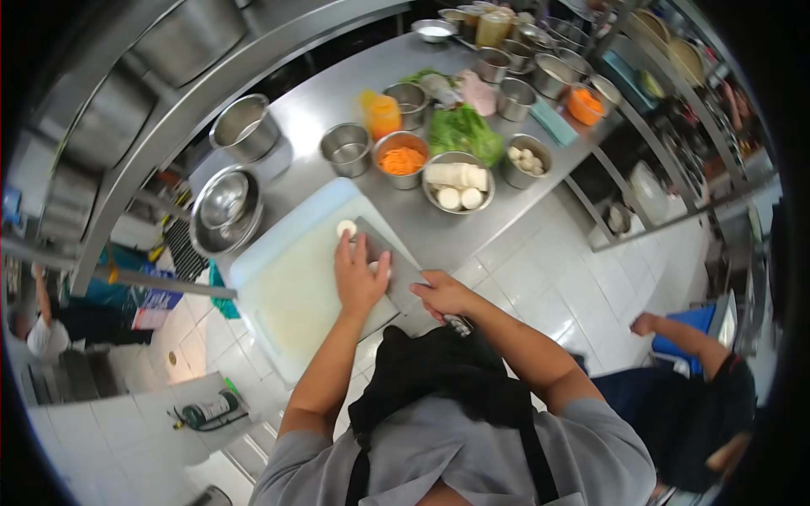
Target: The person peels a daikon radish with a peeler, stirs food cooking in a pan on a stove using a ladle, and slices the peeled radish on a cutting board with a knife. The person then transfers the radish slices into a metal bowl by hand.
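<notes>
My right hand [443, 297] is closed round the handle of a cleaver [409, 285], with its broad blade over the cutting board [295, 325]. My left hand [363, 277] rests on the board beside the blade, its fingers bent and its thumb towards the blade. Between thumb and fingers shows a white vegetable piece [374, 267], partly hidden. Just past my left fingertips lies a white round piece [346, 228]; I cannot tell its exact kind.
Behind the board stand bowls of shredded carrot [402, 160], white cylindrical pieces [456, 177] and small white balls [525, 160], near lettuce [464, 135]. Nested metal bowls [226, 207] sit at left. Another person [692, 405] stands at right.
</notes>
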A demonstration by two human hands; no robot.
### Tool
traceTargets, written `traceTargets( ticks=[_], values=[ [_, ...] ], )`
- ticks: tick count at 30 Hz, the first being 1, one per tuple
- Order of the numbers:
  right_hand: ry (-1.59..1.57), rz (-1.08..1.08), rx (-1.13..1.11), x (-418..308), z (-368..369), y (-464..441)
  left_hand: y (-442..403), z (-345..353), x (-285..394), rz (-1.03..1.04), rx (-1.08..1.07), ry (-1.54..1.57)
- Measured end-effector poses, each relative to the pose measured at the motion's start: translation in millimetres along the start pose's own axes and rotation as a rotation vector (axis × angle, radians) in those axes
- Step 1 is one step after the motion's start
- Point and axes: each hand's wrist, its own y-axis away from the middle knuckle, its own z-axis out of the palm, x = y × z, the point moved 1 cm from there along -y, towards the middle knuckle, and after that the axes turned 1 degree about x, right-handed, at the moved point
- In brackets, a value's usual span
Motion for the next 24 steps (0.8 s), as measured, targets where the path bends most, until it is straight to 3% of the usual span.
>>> traceTargets(
  ticks=[9, 20, 24],
  values=[
    [-0.031, -0.023, -0.107, -26.7, -36.2, 35.6, -9.5, 18.9, 52.7, -0.148, 0.167, 0.155],
    [-0.224, -0.039, 0.023, -22.9, -154.9, 69.1, -91.6, 88.5, 151.0, -0.050, 0.107, 0.119],
    [-0.041, -0.083, 0.057, -30.4, -207.6, 76.7, -113.5, 132.3, 174.3, -0.123, 0.164, 0.294]
  ],
)
